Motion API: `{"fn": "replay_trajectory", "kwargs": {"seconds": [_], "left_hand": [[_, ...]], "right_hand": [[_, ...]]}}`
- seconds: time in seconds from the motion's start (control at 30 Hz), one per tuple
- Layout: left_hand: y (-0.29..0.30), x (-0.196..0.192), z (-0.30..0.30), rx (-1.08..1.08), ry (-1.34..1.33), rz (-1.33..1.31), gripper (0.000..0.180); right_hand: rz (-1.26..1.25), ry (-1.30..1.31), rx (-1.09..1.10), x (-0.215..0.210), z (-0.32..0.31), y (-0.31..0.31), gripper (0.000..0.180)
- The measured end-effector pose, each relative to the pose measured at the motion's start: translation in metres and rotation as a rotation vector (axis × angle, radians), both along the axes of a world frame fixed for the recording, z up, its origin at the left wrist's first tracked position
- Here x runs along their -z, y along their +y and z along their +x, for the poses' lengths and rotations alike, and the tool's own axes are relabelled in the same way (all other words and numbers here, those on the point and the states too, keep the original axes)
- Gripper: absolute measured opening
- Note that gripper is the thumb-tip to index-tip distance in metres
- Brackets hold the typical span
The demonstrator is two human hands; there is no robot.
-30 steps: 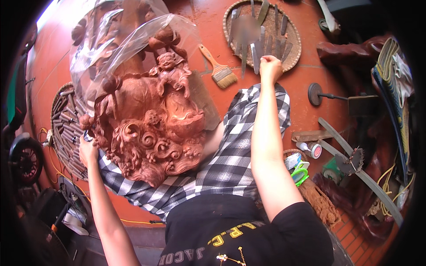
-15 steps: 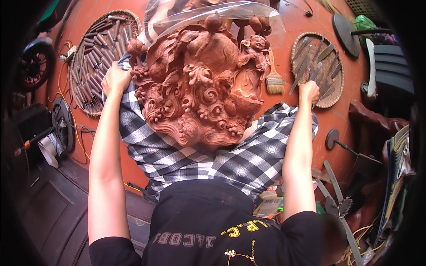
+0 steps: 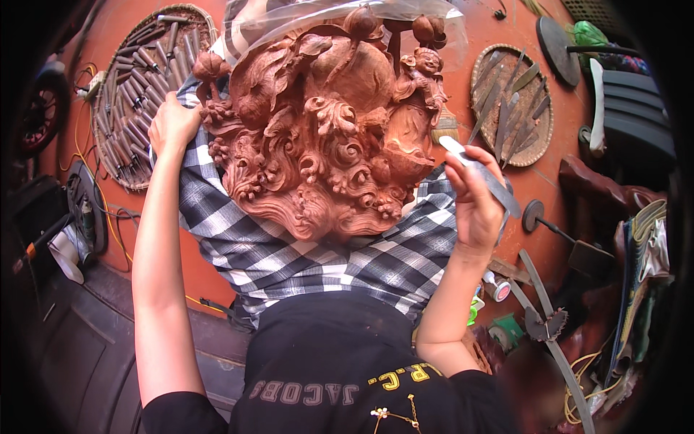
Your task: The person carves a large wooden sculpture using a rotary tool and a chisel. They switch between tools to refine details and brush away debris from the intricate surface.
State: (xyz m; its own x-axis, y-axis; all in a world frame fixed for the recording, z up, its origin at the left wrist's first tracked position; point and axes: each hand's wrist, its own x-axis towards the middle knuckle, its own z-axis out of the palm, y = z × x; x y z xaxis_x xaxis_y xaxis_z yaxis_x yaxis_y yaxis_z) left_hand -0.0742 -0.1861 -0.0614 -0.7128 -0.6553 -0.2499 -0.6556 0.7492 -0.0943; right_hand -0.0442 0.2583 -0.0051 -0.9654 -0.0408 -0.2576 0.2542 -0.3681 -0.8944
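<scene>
A reddish-brown wood carving with swirls, leaves, round buds and a small figure rests between my knees. Beside its left edge, my left hand is closed over the knee of the black-and-white plaid trousers; its fingertips are hidden. My right hand is raised off the carving's lower right side. It is closed on a flat grey metal file, tilted, with a bright, shiny end toward the carving. Behind that end, a flat brush lies partly hidden.
A round woven tray of several wooden-handled chisels stands at left. Another woven tray with flat files lies at right. Clear plastic sheeting spreads behind the carving. A dark stool and a round-based metal stand are farther right.
My right hand has come back from the right tray toward me, turned up, and now shows a file in its fingers. My left hand stays on the knee. The whole view has shifted slightly.
</scene>
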Motion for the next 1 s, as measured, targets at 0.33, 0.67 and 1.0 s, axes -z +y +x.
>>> {"fn": "replay_trajectory", "kwargs": {"seconds": [0.33,0.67,1.0], "left_hand": [[-0.008,0.005,-0.001,0.011,-0.03,0.014,0.081],[0.003,-0.003,-0.001,-0.004,0.0,0.003,0.07],[0.001,-0.001,0.001,0.026,0.024,-0.005,0.069]], "right_hand": [[0.495,0.172,0.147,0.007,-0.003,-0.045,0.016],[0.96,0.095,-0.081,0.0,-0.021,-0.05,0.019],[0.911,-0.085,-0.153,-0.013,-0.032,-0.057,0.021]]}}
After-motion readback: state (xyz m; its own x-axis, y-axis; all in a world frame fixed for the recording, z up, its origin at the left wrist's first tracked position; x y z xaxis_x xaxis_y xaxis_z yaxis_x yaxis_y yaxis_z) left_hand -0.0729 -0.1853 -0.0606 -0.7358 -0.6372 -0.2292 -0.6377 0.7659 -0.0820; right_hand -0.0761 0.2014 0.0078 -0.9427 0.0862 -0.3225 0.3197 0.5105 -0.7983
